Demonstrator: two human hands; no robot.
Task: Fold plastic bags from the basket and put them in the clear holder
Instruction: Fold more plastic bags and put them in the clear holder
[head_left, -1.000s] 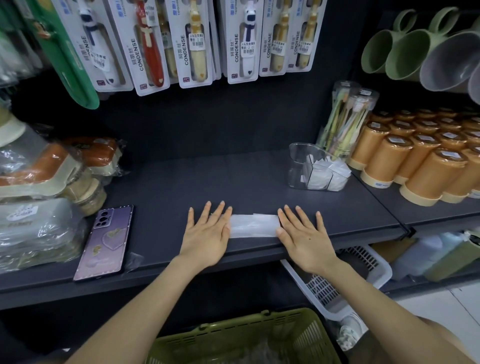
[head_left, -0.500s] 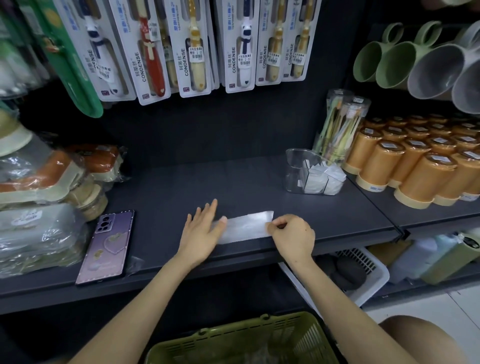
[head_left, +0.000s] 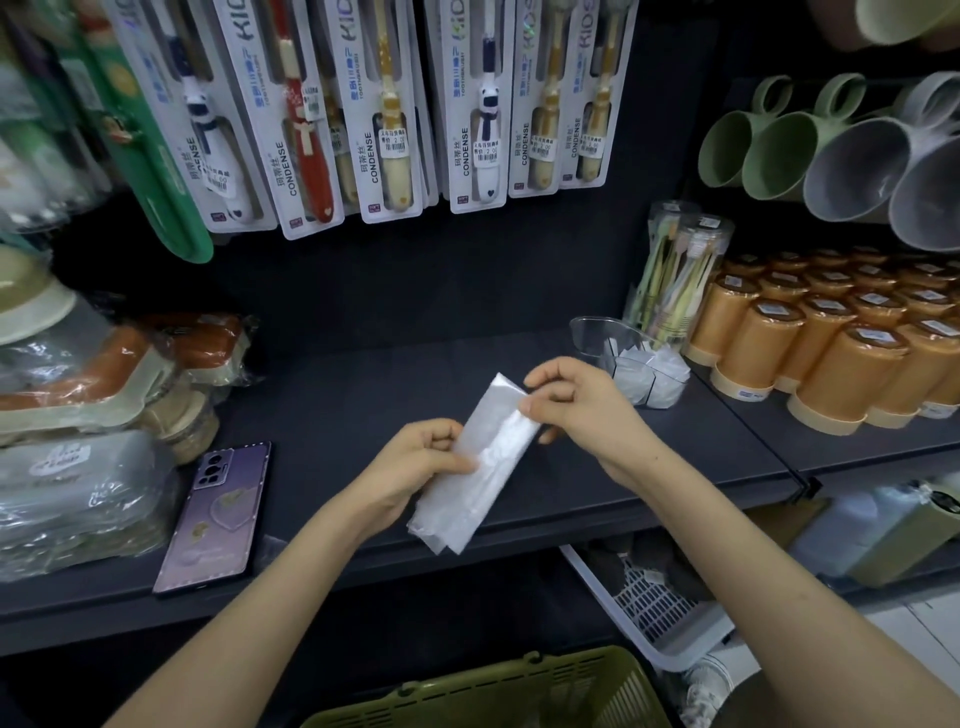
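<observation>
A clear plastic bag (head_left: 480, 467), folded into a long narrow strip, is lifted off the dark shelf (head_left: 363, 395) and hangs tilted between both hands. My left hand (head_left: 423, 457) pinches its middle from the left. My right hand (head_left: 566, 402) pinches its upper end. The clear holder (head_left: 597, 338) stands on the shelf to the right, with folded white bags (head_left: 649, 379) inside. The olive green basket (head_left: 498, 686) sits below at the bottom edge; its contents are hidden.
A purple phone (head_left: 218, 514) lies on the shelf at the left, beside wrapped packages (head_left: 78, 467). Orange cups (head_left: 831, 343) and a tube of toothbrushes (head_left: 675, 270) stand at the right. Packed toothbrushes (head_left: 384, 119) hang above. A white crate (head_left: 654, 608) sits under the shelf.
The strip lay flat on the shelf under both open palms. My right hand pinched its right end, then both hands lifted it and turned it upright and tilted.
</observation>
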